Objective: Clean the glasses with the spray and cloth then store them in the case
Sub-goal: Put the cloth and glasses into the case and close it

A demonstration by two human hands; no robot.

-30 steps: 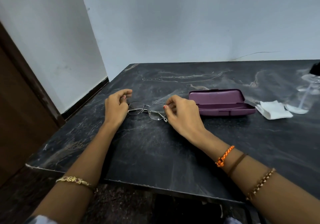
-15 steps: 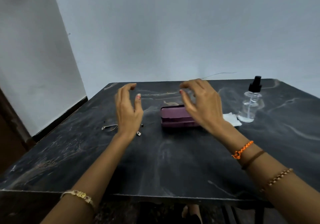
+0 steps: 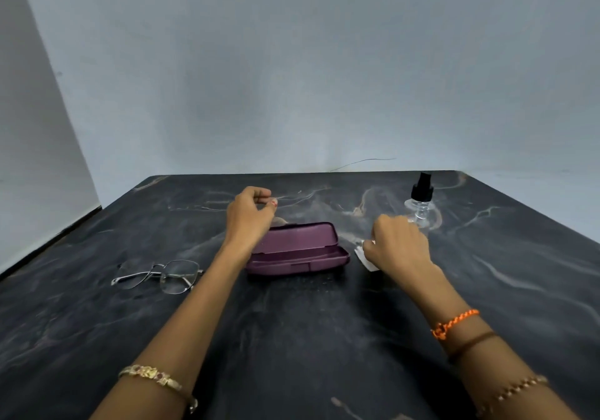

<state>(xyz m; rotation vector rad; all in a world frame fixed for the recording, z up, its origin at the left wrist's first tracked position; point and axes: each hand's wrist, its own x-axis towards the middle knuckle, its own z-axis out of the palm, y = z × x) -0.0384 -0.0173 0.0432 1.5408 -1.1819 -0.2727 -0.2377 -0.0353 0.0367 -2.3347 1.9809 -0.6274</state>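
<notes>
The glasses, a thin metal-framed pair with clear lenses, lie on the dark marbled worktop to the person's left, just beside the left forearm and free of both hands. Whether the temples are folded or spread cannot be made out. The frame looks light and slender, liable to bend at the hinges, and the lenses will smear and scratch if touched; the sound hold is by the rim edges or the bridge, or at the temples near the hinges, with fingertips kept off the glass.

To the right of the glasses stands the purple case, its lid raised and its interior bare so far as can be seen. It appears to be a rigid shell, light enough to slide if pushed from one side. The left hand is raised over the case's left end, fingers loosely curled, holding nothing that can be seen.

The right hand is lowered onto the white cloth, which lies flat just right of the case. The fingers are bent down at the cloth, but whether they have pinched it cannot be told, since the hand covers most of it. The cloth is soft and thin and should lift by a corner.

Just behind the right hand stands the spray bottle, clear with a black pump top, upright, small and easily tipped. No cleaning appears begun.
</notes>
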